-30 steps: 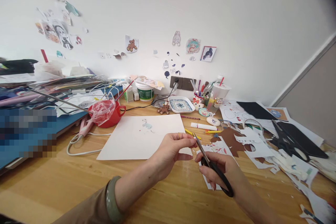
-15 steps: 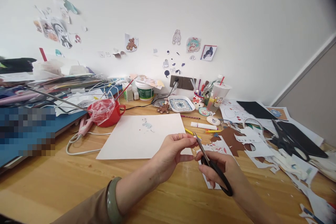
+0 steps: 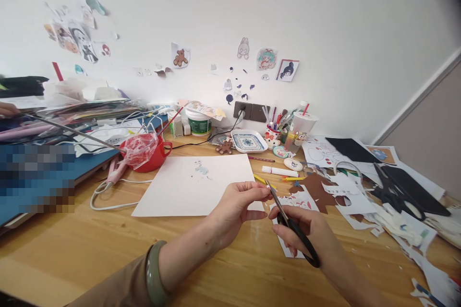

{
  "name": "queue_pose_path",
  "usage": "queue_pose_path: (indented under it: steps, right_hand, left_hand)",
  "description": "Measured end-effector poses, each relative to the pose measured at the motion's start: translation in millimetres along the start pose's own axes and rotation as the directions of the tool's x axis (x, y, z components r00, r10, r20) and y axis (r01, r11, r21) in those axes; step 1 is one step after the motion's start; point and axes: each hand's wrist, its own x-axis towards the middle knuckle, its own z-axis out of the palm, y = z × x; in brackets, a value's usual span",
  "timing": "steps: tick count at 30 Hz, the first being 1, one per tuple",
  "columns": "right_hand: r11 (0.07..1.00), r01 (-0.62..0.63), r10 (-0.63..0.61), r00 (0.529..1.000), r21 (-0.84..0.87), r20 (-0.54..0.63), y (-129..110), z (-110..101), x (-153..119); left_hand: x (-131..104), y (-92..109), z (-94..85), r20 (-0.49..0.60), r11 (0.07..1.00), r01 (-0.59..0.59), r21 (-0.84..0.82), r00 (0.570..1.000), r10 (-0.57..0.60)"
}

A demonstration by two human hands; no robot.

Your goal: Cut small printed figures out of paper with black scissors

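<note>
My right hand (image 3: 306, 230) grips a pair of black-handled scissors (image 3: 297, 237), its blades pointing up and to the left. Between the thumb and finger of my left hand (image 3: 239, 201) is a tiny scrap of paper (image 3: 268, 189), mostly hidden, right at the blade tips. A white sheet (image 3: 173, 196) lies flat beyond my left forearm, with small blue-grey cutouts (image 3: 201, 169) on it. Partly under my right hand is a printed sheet (image 3: 306, 196) with red figures.
A red mug (image 3: 144, 153) covered in plastic stands left, near a white cable (image 3: 95, 201). A patterned tray (image 3: 248, 141), pen holder (image 3: 272, 135) and drink cup (image 3: 298, 132) line the back. Paper scraps (image 3: 355, 196) and more black scissors (image 3: 392, 192) lie right.
Both hands hold nearly the same pose at the scissors and scrap. At the far left edge, part of another person's hand has come into view.
</note>
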Motion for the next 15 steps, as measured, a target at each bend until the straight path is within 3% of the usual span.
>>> queue_pose_path:
  steps: [15]
  right_hand:
    - [1.000,-0.017,0.017,1.000,-0.014,-0.015,-0.4,-0.8,0.3]
  left_hand:
    - [0.9,0.8,0.0,0.006,1.000,0.004,-0.011,1.000,-0.004]
